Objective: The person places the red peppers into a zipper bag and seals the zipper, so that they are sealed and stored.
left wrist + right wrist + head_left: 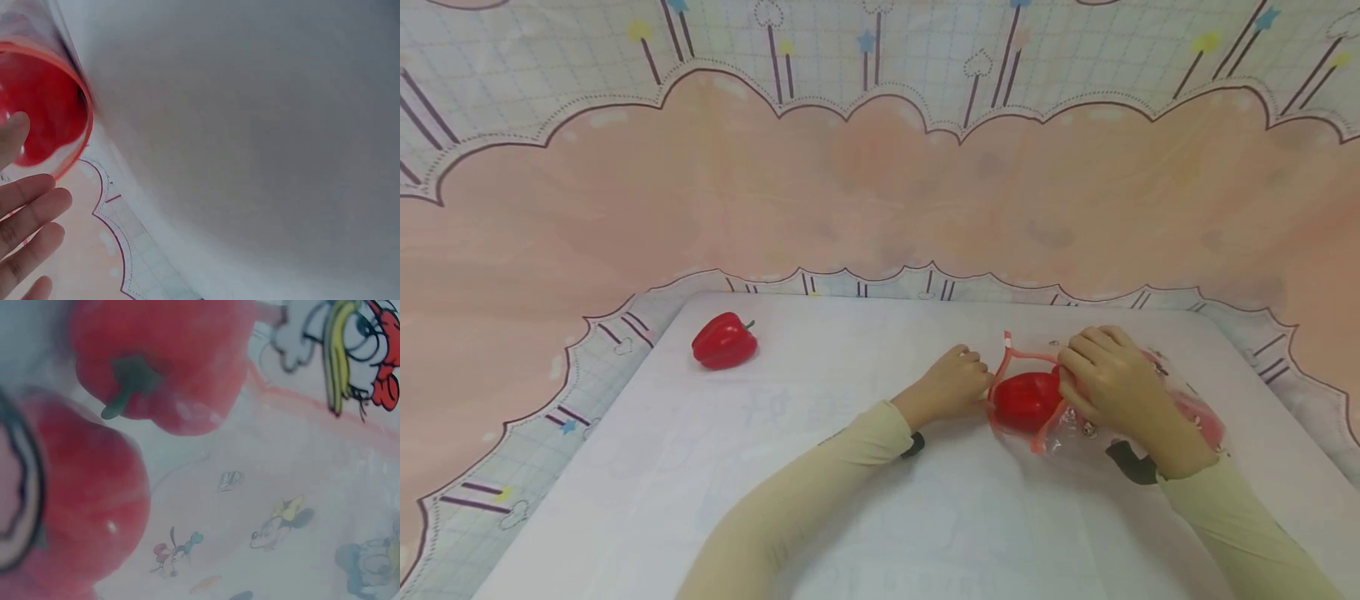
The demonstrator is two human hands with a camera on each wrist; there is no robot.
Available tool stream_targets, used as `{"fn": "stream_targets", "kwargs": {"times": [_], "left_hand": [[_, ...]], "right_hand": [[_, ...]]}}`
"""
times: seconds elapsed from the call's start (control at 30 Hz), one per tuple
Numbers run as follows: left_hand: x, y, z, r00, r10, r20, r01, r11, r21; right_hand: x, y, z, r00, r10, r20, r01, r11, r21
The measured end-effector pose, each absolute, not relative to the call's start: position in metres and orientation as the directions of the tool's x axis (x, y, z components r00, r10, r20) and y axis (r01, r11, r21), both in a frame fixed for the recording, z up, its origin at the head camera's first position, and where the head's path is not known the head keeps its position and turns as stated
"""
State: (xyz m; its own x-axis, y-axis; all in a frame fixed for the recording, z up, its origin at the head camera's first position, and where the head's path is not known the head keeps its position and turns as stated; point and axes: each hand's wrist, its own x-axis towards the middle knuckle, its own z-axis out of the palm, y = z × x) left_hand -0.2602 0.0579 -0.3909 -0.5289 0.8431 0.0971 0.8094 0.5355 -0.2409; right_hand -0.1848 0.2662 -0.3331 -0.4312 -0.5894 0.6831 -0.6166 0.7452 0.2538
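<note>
A clear zip bag (pixel 1052 437) with an orange-red edge and cartoon prints lies on the right half of the table. A red bell pepper (pixel 1026 402) sits in its mouth. My left hand (pixel 946 385) is at the mouth's left side; in the left wrist view its thumb (pixel 14 137) lies before the pepper (pixel 44 106), apart from the spread fingers (pixel 31 215). My right hand (pixel 1108 383) grips the bag's upper edge. Through the printed film, the right wrist view shows two red peppers, one with a green stem (pixel 169 356), another (pixel 87 500) beside it.
Another red bell pepper (pixel 724 341) lies at the far left of the white table (pixel 850 367). A patterned cloth (pixel 850 200) hangs behind the table. A black wrist strap (pixel 1131 463) shows under the right wrist.
</note>
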Motion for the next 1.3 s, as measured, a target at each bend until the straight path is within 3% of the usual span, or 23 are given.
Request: {"fn": "stream_targets", "kwargs": {"times": [0.33,0.5,1.0,1.3], "left_hand": [[-0.264,0.023,-0.383,-0.53,0.842,0.101,0.812,0.538,-0.227],[-0.269,-0.006,-0.379,-0.528,0.834,0.16,0.801,0.551,-0.234],[-0.293,-0.101,-0.364,-0.549,0.77,0.326,0.711,0.635,-0.303],[-0.308,-0.16,-0.355,-0.659,0.677,0.328,0.617,0.736,-0.279]], "right_hand": [[-0.184,0.264,-0.333,-0.449,-0.576,0.683,-0.605,0.759,0.242],[-0.184,0.265,-0.333,-0.482,-0.558,0.676,-0.58,0.781,0.232],[-0.182,0.265,-0.326,-0.666,-0.478,0.573,-0.458,0.868,0.191],[-0.184,0.27,-0.33,-0.673,-0.476,0.566,-0.453,0.87,0.192]]}}
